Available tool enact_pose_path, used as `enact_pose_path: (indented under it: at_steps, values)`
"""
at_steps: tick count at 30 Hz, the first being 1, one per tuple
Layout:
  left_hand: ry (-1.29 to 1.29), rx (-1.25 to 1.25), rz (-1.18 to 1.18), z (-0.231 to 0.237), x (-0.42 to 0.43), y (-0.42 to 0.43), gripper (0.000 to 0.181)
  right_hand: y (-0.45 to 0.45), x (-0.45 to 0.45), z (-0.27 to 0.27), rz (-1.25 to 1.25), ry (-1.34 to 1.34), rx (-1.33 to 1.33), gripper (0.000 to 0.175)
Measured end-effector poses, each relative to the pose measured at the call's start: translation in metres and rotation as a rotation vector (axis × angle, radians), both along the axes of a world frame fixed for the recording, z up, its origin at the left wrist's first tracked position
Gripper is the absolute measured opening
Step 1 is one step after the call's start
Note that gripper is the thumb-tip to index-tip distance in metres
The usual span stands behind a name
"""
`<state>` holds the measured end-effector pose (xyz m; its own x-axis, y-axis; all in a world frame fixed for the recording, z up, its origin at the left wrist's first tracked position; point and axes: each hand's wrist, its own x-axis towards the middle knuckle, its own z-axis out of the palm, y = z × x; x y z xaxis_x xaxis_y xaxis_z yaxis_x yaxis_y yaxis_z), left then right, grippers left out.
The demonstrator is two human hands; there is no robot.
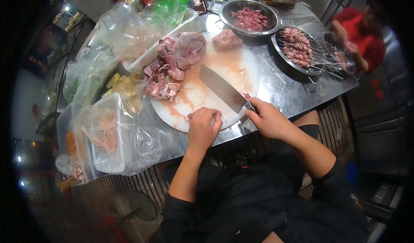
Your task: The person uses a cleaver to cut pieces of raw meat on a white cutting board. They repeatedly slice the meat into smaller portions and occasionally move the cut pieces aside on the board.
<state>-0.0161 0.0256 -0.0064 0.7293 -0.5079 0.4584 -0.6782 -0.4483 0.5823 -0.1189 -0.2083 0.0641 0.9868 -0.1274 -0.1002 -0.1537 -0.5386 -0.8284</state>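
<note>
My right hand (270, 117) grips the dark handle of a cleaver (223, 89), its broad blade lying over the white round cutting board (249, 60) and pointing to the far left. At the board's near edge, my left hand (204, 123) rests with curled fingers. A small piece of meat (189, 116) shows beside them; whether the fingers hold it is hidden. Large raw meat cuts (184, 50) and a bony chunk (163, 90) lie on the board's left side. Another lump of meat (227, 39) sits at its far edge. Pinkish liquid streaks the board.
Right of the board stand a steel bowl of cut meat (250, 19) and another with skewered meat (297, 47). Loose metal skewers (280, 76) lie nearby. Plastic-lined baskets (121, 134) crowd the left. A person in red (364, 37) is at the table's right end.
</note>
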Motion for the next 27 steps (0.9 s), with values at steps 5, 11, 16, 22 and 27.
enact_pose_path:
  at_steps: [5, 11, 16, 22, 27]
  values:
    - [0.036, 0.039, -0.063, 0.006, 0.003, -0.009, 0.012, 0.000, 0.004, -0.001, 0.038, 0.133, -0.026, 0.059]
    - [-0.006, 0.011, -0.062, 0.009, -0.002, -0.006, 0.012, 0.010, -0.009, 0.009, -0.012, 0.057, -0.028, 0.034]
    - [0.019, 0.057, -0.091, 0.006, 0.002, -0.002, 0.015, 0.031, -0.023, 0.026, 0.013, 0.036, 0.006, 0.035]
    - [0.026, 0.045, -0.155, 0.008, 0.006, -0.001, 0.014, 0.044, -0.023, 0.026, 0.030, 0.049, 0.017, 0.041]
    - [0.043, 0.035, -0.174, 0.009, 0.009, -0.002, 0.013, 0.049, -0.028, 0.025, 0.012, 0.092, 0.003, 0.042]
